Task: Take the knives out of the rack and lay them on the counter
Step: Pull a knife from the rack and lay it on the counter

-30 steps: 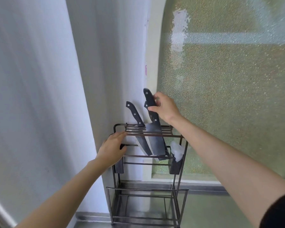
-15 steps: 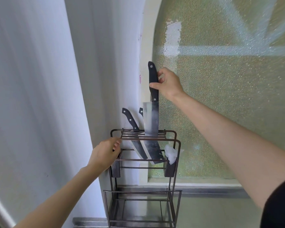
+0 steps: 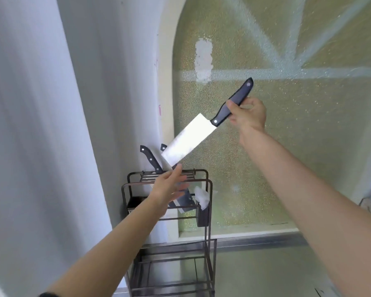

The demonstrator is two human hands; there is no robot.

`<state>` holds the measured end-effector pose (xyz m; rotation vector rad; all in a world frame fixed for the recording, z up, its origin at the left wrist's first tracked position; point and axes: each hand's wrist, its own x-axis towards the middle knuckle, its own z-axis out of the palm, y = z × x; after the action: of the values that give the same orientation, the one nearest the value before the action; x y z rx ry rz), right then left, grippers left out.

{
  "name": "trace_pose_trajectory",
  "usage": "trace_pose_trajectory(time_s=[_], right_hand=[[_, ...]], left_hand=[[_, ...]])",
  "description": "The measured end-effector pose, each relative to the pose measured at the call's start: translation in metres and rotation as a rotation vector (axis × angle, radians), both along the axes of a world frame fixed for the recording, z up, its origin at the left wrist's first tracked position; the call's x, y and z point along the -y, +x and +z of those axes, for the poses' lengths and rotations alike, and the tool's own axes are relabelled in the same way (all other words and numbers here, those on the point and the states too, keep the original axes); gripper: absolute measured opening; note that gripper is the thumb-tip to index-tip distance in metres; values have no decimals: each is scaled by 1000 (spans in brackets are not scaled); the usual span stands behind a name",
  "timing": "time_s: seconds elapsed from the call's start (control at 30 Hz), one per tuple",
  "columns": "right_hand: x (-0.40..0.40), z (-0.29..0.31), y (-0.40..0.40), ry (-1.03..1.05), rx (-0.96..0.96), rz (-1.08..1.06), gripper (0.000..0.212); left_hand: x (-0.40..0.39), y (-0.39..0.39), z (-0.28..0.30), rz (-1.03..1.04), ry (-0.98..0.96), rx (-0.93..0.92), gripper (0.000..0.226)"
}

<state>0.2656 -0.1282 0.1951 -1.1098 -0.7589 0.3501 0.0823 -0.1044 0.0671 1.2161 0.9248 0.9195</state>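
Cleaver (image 3: 189, 140): broad stiff blade, likely blade-heavy; right hand (image 3: 247, 115) clamps its black handle. Left hand (image 3: 169, 189) spread, empty, above rack (image 3: 209, 202). Handle only.

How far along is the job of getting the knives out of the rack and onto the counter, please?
Nothing is seen on the counter yet. The right hand holds the cleaver by its handle, fully clear of the rack, blade tilted down-left. The left hand is open by the rack's top rail, near the blade tip. At least two knives remain slotted: one handle in plain view, another partly hidden behind the blade.
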Motion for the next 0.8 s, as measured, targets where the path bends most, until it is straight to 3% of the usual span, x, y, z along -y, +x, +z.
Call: trace_pose_trajectory(time_s=[0.13,0.23,0.33,0.47,0.5,0.57,0.63,0.7,0.73,0.8], right_hand=[[42,-45,35,-9,-368,37,29],[71,-84,58,-67,-536,79,43],[97,-120,74,-116,-675,95,44],[135,-173,102,-243,-778,102,24],[145,-187,109,-309,-754,48,28],[168,-217,125,-518,-481,-202,59],[195,-246,136,-670,53,-403,85],[220,-271,141,-729,524,-343,78],[230,-283,142,-798,667,-252,68],[249,-312,141,-927,725,-123,53]], left_hand=[[18,43,7,-40,-178,288,45],[30,77,-3,35,-216,367,22],[42,107,-18,92,-274,458,16],[65,141,-43,205,-270,406,35],[71,148,-50,224,-266,372,35],[86,163,-69,247,-263,285,23],[100,176,-90,250,-249,157,14],[113,192,-112,218,-224,41,28],[120,200,-122,193,-215,-2,29],[134,217,-146,134,-220,-84,25]])
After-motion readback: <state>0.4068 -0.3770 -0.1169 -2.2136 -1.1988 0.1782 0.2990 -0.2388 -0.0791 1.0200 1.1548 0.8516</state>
